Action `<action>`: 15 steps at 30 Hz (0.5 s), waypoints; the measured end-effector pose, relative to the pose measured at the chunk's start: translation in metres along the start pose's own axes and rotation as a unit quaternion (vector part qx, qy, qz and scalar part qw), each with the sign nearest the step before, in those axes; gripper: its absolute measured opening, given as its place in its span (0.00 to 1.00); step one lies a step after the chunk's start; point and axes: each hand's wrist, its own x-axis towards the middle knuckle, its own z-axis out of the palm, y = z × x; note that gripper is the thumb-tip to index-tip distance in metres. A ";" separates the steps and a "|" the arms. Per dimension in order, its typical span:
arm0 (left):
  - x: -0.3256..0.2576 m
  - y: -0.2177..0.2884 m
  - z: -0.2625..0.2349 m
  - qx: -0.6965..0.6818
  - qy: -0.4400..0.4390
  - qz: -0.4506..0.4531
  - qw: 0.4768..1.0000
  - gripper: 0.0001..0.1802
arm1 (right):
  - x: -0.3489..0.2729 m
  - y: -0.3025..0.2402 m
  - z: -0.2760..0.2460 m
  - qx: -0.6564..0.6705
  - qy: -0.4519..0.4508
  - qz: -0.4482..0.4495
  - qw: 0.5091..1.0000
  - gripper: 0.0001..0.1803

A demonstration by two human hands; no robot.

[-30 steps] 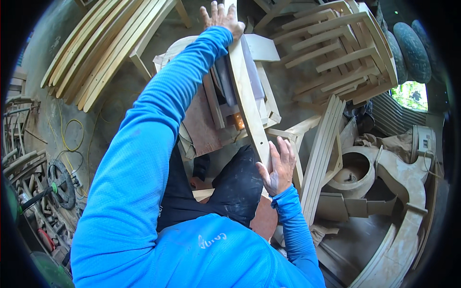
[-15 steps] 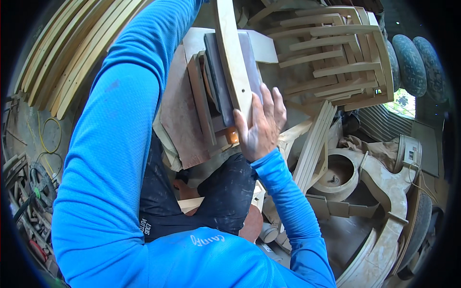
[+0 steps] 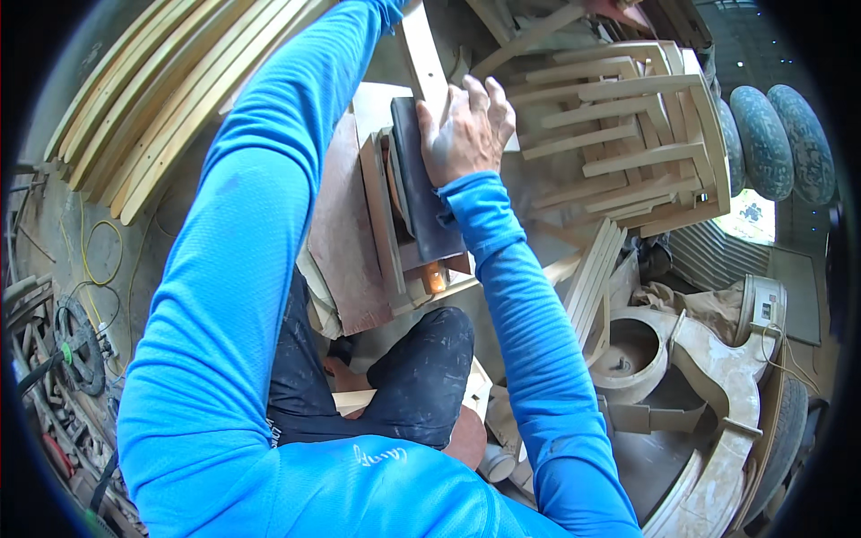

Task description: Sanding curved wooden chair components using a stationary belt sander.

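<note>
My right hand (image 3: pixel 471 130) lies over the near end of a curved wooden slat (image 3: pixel 423 54), its thumb on the left side and its bent fingers on the right. The slat has a small dark hole and runs away toward the top edge. Under and beside the hand is a long dark grey surface (image 3: pixel 417 170), like a sanding belt, mounted between boards (image 3: pixel 375 206). My left arm (image 3: pixel 260 188) reaches up to the top edge, where its hand is cut off from view. The slat's end is hidden under my right hand.
Curved wooden strips (image 3: pixel 152 99) are stacked at the far left. Wooden frames (image 3: pixel 628 125) are piled at the far right, near round grey tyres (image 3: pixel 762 139). A pale, dusty machine housing (image 3: pixel 708 359) stands at the right. A yellow cord (image 3: pixel 87 247) lies on the left floor.
My right hand and the slat have moved away, toward the top of the view. The fingers are more bent now, and more of the dark surface's near end is uncovered.
</note>
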 end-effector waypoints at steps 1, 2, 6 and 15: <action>-0.022 0.001 0.001 -0.032 -0.020 0.050 0.998 0.45 | -0.008 0.009 -0.004 -0.013 0.000 0.005 1.000 0.30; -0.040 -0.008 -0.012 -0.054 -0.028 0.093 0.994 0.44 | -0.014 0.004 -0.006 -0.011 0.001 0.003 1.000 0.30; -0.020 -0.019 0.022 0.211 0.050 0.037 0.975 0.48 | -0.055 -0.003 -0.029 0.009 0.001 -0.003 1.000 0.31; -0.225 -0.027 0.037 0.330 0.037 0.102 0.938 0.55 | -0.231 0.009 -0.123 0.014 -0.058 0.062 0.996 0.35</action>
